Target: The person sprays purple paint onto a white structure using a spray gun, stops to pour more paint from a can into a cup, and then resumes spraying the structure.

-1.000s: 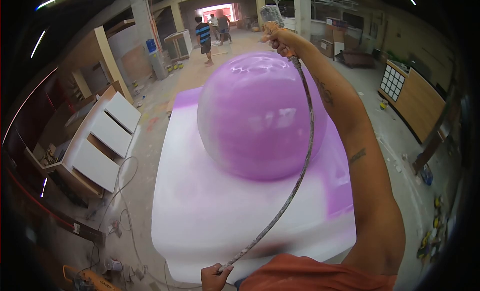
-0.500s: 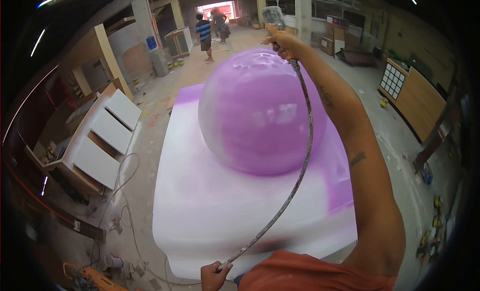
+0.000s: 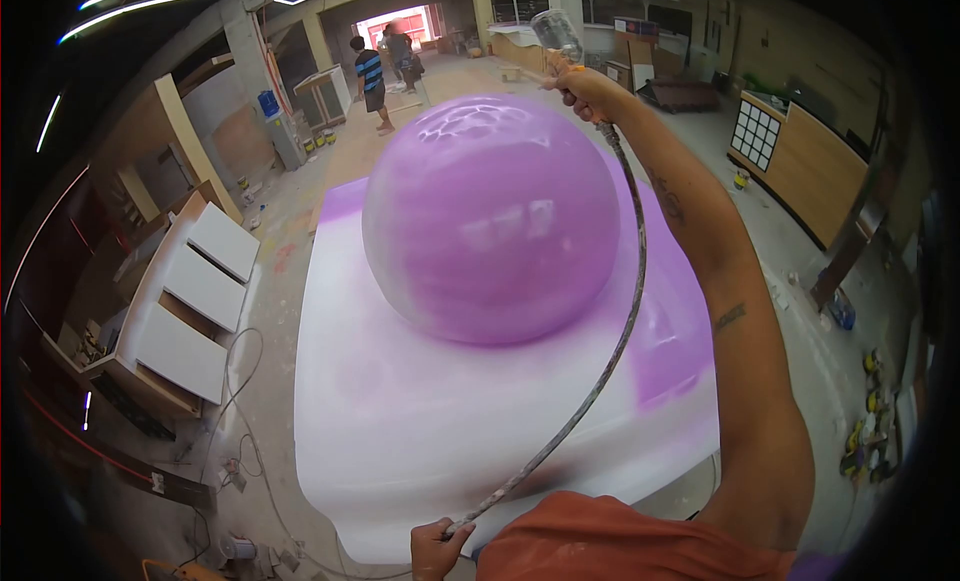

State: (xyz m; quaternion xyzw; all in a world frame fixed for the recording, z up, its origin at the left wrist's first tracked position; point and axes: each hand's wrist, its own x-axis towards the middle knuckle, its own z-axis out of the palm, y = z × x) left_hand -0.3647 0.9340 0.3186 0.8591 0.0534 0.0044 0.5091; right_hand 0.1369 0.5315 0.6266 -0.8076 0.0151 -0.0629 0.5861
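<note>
My right hand (image 3: 588, 93) is raised at arm's length and closed around a spray gun (image 3: 560, 63), whose clear cup (image 3: 554, 31) sits on top. From the gun a paint-spattered hose (image 3: 636, 251) curves down to my left hand (image 3: 436, 547), which grips it near my body. In front of me a large rounded dome (image 3: 490, 221) rises from a broad white base (image 3: 420, 421). Most of the dome is glossy purple, with a paler patch on its left side. Purple also covers the base's right part and far left corner. The gun is above the dome's far right side.
White panels (image 3: 205, 286) lie on a wooden frame at left, with a thin cable (image 3: 250, 411) on the floor nearby. A wooden counter (image 3: 800, 166) stands at right, and small cans (image 3: 860, 441) lie at lower right. Several people (image 3: 372, 81) are in the background.
My right hand and the spray gun have shifted slightly right over the dome. The camera view has turned a little, so the dome appears farther left. My left hand still grips the hose.
</note>
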